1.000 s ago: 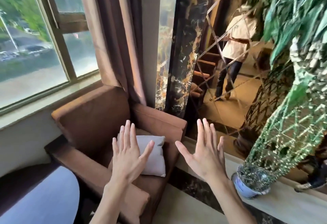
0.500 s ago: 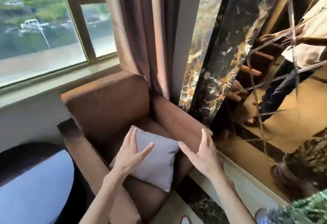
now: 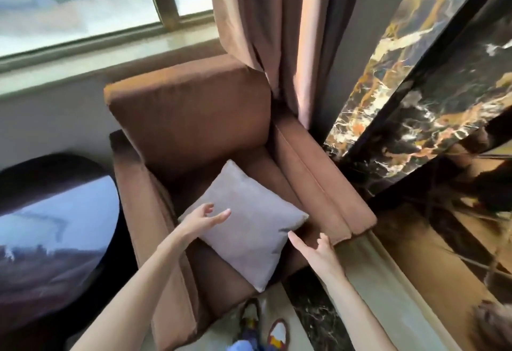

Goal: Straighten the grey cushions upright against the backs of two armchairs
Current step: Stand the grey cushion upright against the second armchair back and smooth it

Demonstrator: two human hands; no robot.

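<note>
A grey cushion point(image 3: 249, 228) lies flat and turned like a diamond on the seat of a brown armchair point(image 3: 191, 120), its far corner close to the backrest. My left hand point(image 3: 201, 219) hovers open over the cushion's left corner, fingers apart. My right hand point(image 3: 314, 249) is open beside the cushion's right corner, in front of the right armrest point(image 3: 318, 184). Neither hand holds anything. Only one armchair is in view.
A dark glossy round table point(image 3: 52, 234) stands left of the armchair. Brown curtains point(image 3: 266, 31) hang behind its right side, next to a dark marble column point(image 3: 410, 95). A window sill point(image 3: 110, 54) runs behind the chair. My shoes point(image 3: 263, 325) show on the floor below.
The view has tipped down and closer to the armchair. Both hands have reached lower toward the cushion's left and right corners.
</note>
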